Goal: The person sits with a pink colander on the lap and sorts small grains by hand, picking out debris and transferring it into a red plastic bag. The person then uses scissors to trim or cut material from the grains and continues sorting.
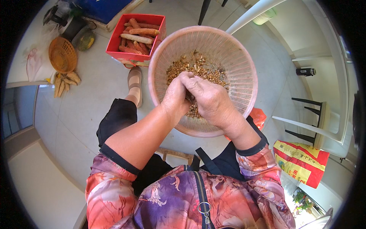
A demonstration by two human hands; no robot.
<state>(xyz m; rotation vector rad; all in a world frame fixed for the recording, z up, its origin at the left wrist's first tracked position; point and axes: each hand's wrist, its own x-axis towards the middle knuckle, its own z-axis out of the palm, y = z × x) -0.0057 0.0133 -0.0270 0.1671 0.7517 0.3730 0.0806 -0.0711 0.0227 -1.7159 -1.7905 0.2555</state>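
A pink plastic mesh basket (pixel 243 65) stands before me, with small round tan seeds or beans (pixel 178 68) and bits of dry husk (pixel 200 60) over its bottom. My left hand (pixel 178 91) and my right hand (pixel 210 96) are pressed together above the middle of the basket. The right hand's fingers lie across the left hand, and both palms are turned inward. Something dark shows in the narrow gap between them; what the palms enclose is mostly hidden.
A red box (pixel 113 45) holding several corn cobs (pixel 140 38) stands left of the basket. Further left are a wicker basket (pixel 63 54), tubers (pixel 67 81) and a green squash (pixel 85 39). A red-yellow bag (pixel 303 163) and a black-legged chair (pixel 320 123) are at right.
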